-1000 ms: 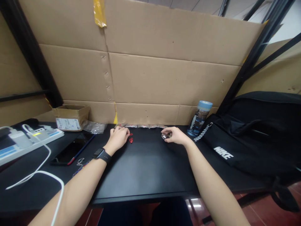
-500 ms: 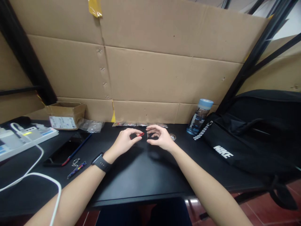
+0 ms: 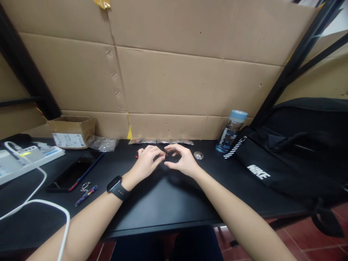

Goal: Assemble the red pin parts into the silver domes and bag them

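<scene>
Both hands meet above the middle of the black table (image 3: 152,214). My left hand (image 3: 148,159), with a dark watch (image 3: 119,187) on its wrist, has thumb and fingertips pressed together; a bit of red (image 3: 137,157) shows at its far left side. My right hand (image 3: 181,159) is curved, thumb and fingers gripping a small thin dark object (image 3: 165,156) at its edges. The fingertips of my left hand reach that object. A small round clear item (image 3: 198,155) lies just right of my right hand.
Flat plastic packets (image 3: 160,141) lie along the cardboard wall (image 3: 168,83). At left are a power strip (image 3: 54,154), phone (image 3: 76,172), keychain (image 3: 86,195), cardboard box (image 3: 72,132) and white cable (image 3: 54,203). A bottle (image 3: 231,132) and black bag (image 3: 285,152) stand at right.
My hands have come together, and the thin object has moved left to my left fingertips. The red item no longer sticks out between them. The round clear item is more exposed.
</scene>
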`<state>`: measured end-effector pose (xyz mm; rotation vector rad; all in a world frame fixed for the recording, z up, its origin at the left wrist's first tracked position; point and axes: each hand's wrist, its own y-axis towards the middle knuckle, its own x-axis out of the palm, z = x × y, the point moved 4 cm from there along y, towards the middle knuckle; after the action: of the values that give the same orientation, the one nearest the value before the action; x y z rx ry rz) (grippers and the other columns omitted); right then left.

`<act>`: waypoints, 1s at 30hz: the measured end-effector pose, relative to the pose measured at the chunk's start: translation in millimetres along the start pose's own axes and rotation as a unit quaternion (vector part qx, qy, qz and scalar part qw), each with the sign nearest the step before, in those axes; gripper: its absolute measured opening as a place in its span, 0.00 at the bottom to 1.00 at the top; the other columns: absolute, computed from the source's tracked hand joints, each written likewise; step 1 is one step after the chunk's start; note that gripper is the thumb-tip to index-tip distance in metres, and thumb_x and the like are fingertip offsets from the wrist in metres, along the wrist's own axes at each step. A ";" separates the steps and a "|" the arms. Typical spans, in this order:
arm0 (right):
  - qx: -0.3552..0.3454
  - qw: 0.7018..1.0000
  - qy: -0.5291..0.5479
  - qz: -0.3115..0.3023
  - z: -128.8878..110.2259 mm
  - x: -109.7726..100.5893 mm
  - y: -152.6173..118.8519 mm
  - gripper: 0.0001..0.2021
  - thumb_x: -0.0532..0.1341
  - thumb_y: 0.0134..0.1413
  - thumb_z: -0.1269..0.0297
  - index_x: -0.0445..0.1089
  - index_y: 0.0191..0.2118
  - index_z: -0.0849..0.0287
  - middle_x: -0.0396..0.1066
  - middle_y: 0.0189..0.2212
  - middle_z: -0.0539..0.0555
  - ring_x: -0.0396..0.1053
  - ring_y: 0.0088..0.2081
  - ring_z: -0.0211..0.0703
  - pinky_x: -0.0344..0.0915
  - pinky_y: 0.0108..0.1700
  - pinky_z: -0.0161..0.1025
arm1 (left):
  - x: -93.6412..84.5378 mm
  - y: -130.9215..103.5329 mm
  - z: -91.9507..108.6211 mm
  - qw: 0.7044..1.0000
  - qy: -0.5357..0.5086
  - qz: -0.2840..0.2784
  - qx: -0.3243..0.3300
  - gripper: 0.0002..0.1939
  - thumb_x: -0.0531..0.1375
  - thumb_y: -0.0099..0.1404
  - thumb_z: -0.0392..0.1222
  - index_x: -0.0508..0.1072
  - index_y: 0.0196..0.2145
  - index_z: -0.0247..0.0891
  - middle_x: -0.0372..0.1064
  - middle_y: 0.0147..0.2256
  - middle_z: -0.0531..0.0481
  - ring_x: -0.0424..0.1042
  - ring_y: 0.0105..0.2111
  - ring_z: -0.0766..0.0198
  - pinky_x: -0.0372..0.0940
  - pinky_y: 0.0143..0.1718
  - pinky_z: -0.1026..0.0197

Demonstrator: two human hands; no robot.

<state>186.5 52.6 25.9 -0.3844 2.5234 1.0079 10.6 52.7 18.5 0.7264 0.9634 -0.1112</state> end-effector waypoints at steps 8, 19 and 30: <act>-0.004 1.000 -0.008 -0.002 -4.0 0.3 -0.5 0.26 0.72 0.45 0.66 0.72 0.53 0.52 0.77 0.47 0.53 0.76 0.47 0.48 0.71 0.46 0.43 | 0.2 -1.0 0.7 0.999 0.034 0.003 0.009 0.13 0.53 0.74 0.47 0.77 0.40 0.44 0.76 0.44 0.46 0.67 0.49 0.52 0.53 0.45 0.50; 0.025 1.000 0.000 0.010 0.2 2.6 -0.8 0.25 0.73 0.45 0.64 0.72 0.51 0.51 0.77 0.47 0.53 0.77 0.46 0.49 0.71 0.44 0.42 | -3.8 -4.2 4.8 0.996 0.065 0.057 0.028 0.08 0.58 0.69 0.43 0.79 0.36 0.46 0.70 0.49 0.46 0.62 0.52 0.49 0.56 0.46 0.49; 0.040 0.998 0.052 0.012 5.2 4.8 -1.7 0.25 0.74 0.44 0.61 0.71 0.50 0.53 0.77 0.48 0.55 0.78 0.47 0.51 0.72 0.44 0.42 | -1.8 -4.2 5.1 0.998 0.023 0.058 0.005 0.09 0.56 0.70 0.45 0.77 0.38 0.45 0.70 0.47 0.45 0.64 0.50 0.51 0.57 0.46 0.50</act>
<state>184.2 54.5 19.3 -0.3933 2.6586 0.9132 11.5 46.0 19.6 0.7947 0.9619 0.0034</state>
